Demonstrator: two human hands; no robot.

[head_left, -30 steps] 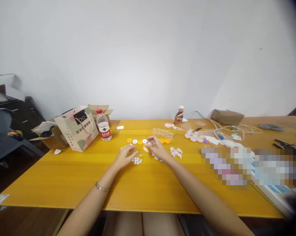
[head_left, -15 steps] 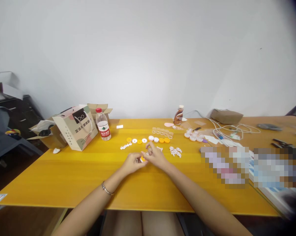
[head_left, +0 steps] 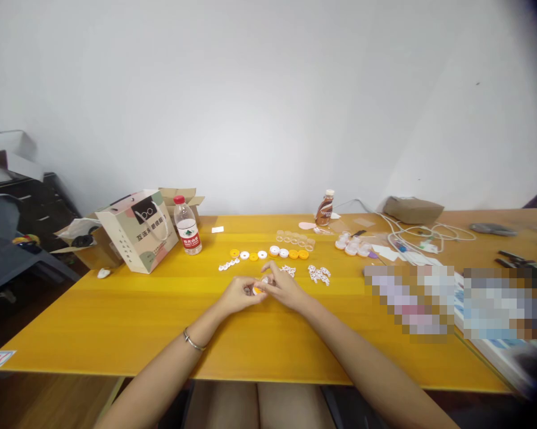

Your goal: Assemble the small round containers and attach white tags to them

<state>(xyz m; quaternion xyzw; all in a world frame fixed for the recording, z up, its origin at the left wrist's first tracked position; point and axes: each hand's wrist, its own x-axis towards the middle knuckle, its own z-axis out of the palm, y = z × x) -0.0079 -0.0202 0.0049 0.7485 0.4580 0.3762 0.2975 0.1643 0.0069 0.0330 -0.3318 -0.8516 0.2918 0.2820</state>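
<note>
Over the middle of the table (head_left: 170, 310), my left hand (head_left: 238, 295) is closed round the side of a small round white-and-orange piece (head_left: 258, 291). My right hand (head_left: 283, 287) meets it from the other side, thumb and fingers pressed on the piece, index finger bent and raised. Fingers cover most of the piece. Just beyond my hands runs a row of yellow discs (head_left: 235, 253) and white discs (head_left: 244, 255). Small white bits (head_left: 229, 264) lie in a line to the left. Patterned white pieces (head_left: 318, 274) lie to the right, with more partly behind my right hand.
Clear round cups (head_left: 295, 239) stand in a row farther back. A water bottle (head_left: 188, 229) and paper bag (head_left: 139, 235) are at the left. A brown drink bottle (head_left: 325, 210), clear containers (head_left: 353, 245), white cables (head_left: 422, 235) and a cardboard piece (head_left: 412, 210) occupy the right.
The round piece has turned slightly between my fingers, and my right index finger has shifted a little to the left. More patterned white pieces show behind my right hand.
</note>
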